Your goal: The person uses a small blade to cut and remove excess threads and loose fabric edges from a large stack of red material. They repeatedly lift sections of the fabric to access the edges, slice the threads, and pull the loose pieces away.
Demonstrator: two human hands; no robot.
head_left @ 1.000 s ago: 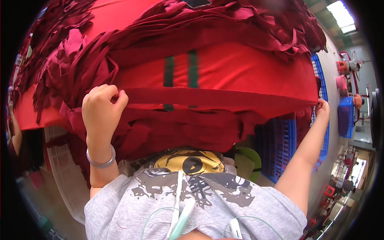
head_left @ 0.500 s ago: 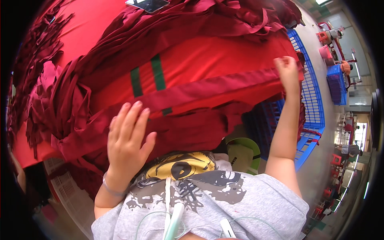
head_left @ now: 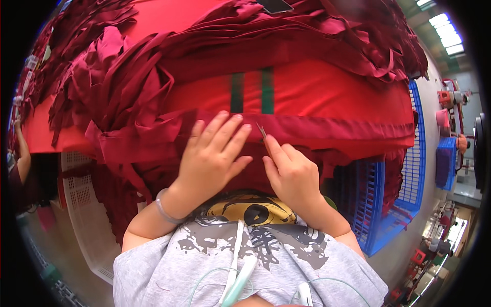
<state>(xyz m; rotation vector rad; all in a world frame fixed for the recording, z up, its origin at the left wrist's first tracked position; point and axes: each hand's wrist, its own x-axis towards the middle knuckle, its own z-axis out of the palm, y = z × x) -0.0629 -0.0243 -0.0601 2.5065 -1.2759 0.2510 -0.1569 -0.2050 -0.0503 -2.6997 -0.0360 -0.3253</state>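
Observation:
A long dark-red fabric strip (head_left: 337, 127) runs across the near edge of the red-covered table (head_left: 327, 94). My left hand (head_left: 207, 153) lies on its left part, palm down, fingers stretched and slightly spread. Just to the right, my right hand (head_left: 296, 174) is closed round a small pair of thread snips (head_left: 262, 131), their two fine metal points showing past the forefinger, close to the strip's lower edge. Most of the snips is hidden in the fingers. Two dark green bands (head_left: 267, 92) mark the red cover beyond the strip.
Heaped dark-red strips (head_left: 302, 51) curve along the table's far side and left. A dark flat device (head_left: 276, 5) lies at the far edge. Blue plastic baskets (head_left: 417, 169) stand at the right, a white perforated crate (head_left: 87, 215) at the lower left. Another person's arm (head_left: 23, 153) shows far left.
My right hand has come from the strip's right end to beside my left hand, where the snips now show. My left hand has come down onto the strip. The view has shifted left.

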